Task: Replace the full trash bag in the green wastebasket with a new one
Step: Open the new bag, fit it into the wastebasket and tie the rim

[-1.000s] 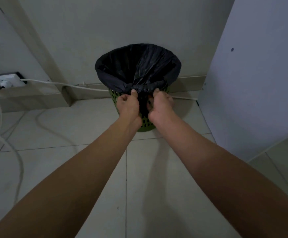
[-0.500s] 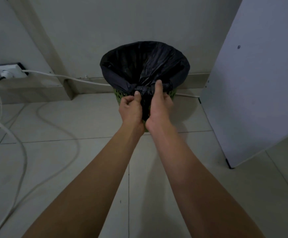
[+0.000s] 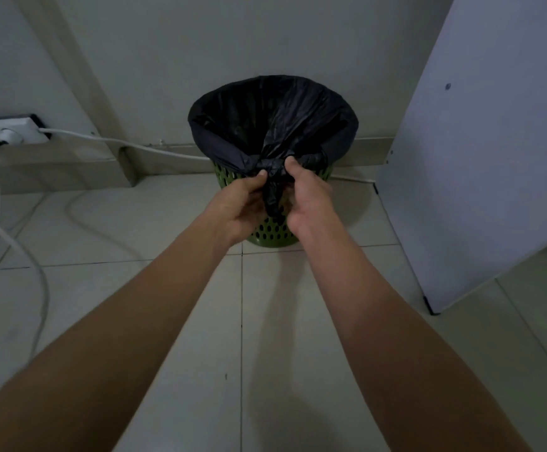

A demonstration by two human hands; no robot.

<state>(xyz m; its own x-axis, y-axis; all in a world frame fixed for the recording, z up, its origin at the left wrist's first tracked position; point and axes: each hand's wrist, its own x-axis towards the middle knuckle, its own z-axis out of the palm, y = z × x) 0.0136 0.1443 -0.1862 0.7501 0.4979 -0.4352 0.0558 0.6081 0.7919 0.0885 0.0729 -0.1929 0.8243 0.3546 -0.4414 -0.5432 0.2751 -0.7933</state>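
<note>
A green perforated wastebasket (image 3: pixel 267 234) stands on the tiled floor against the wall. A black trash bag (image 3: pixel 233 125) lines it, its edge folded over the rim and gathered into a knot at the near side. My left hand (image 3: pixel 241 203) pinches the bag's bunched plastic just left of the knot. My right hand (image 3: pixel 308 199) grips the same bunch from the right, thumb up against the knot. A tail of black plastic hangs down between the two hands. The inside of the bag is dark and its contents cannot be made out.
A white panel (image 3: pixel 480 158) leans at the right, close to the basket. A power strip (image 3: pixel 8 133) sits at the left by the wall, with white cables (image 3: pixel 42 288) trailing over the floor and one running behind the basket.
My right hand has dropped its raised finger and now closes on the knot. Both hands have shifted slightly lower and apart, with the bag's tail between them. The view has tilted a little.
</note>
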